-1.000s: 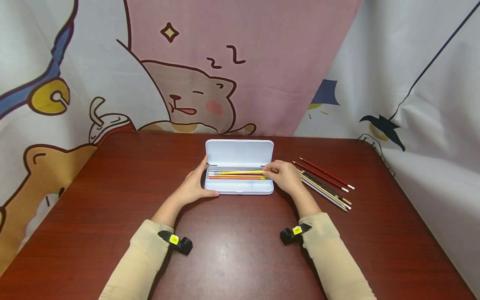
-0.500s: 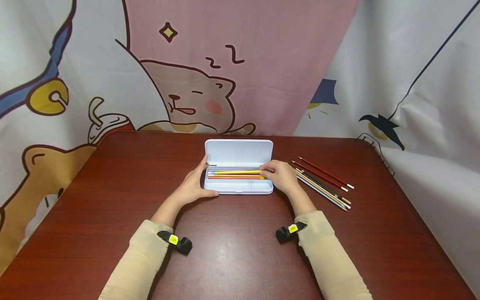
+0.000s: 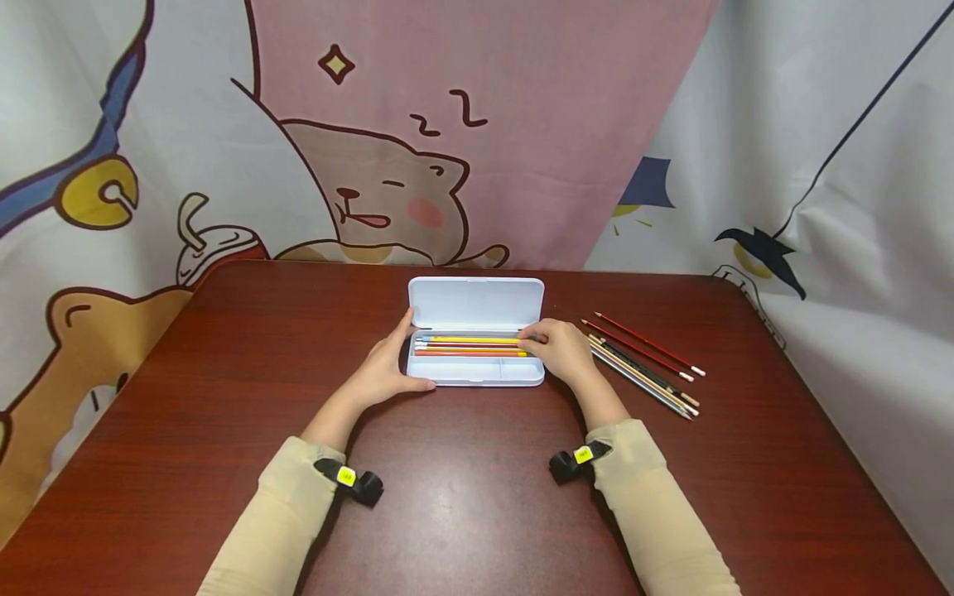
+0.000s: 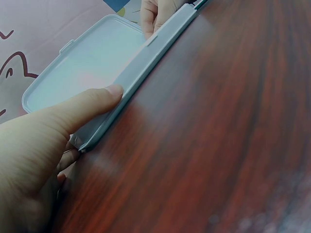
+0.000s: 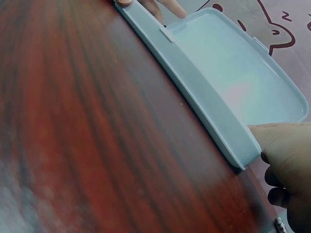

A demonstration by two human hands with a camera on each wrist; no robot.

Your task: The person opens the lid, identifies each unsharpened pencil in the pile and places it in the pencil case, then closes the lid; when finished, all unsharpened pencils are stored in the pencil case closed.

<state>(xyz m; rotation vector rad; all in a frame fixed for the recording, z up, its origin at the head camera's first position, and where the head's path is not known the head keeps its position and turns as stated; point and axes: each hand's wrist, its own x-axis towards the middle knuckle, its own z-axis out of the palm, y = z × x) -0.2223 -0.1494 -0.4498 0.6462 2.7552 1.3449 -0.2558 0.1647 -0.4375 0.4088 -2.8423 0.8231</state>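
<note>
An opened white pencil case (image 3: 484, 372) lies on the table, its lid (image 3: 477, 302) raised at the back. Several pencils (image 3: 469, 353) lie lengthwise in its long compartment. My left hand (image 3: 383, 368) grips the case's left end, thumb on the front wall and fingers round the side. At the right end, my right hand (image 3: 562, 348) reaches over the rim and pinches the end of a yellow pencil (image 3: 477, 339), which lies along the back of the compartment. In both wrist views the case walls hide the pencils inside.
Right of the case, several pencils (image 3: 644, 377) lie slanted on the brown table (image 3: 462, 488), with two red pencils (image 3: 648, 343) behind them. A cartoon-printed curtain (image 3: 551, 165) hangs along the table's back edge.
My right hand has shifted slightly left over the case with the yellow pencil, which now lies a little farther back, alongside the others. The left hand keeps its place.
</note>
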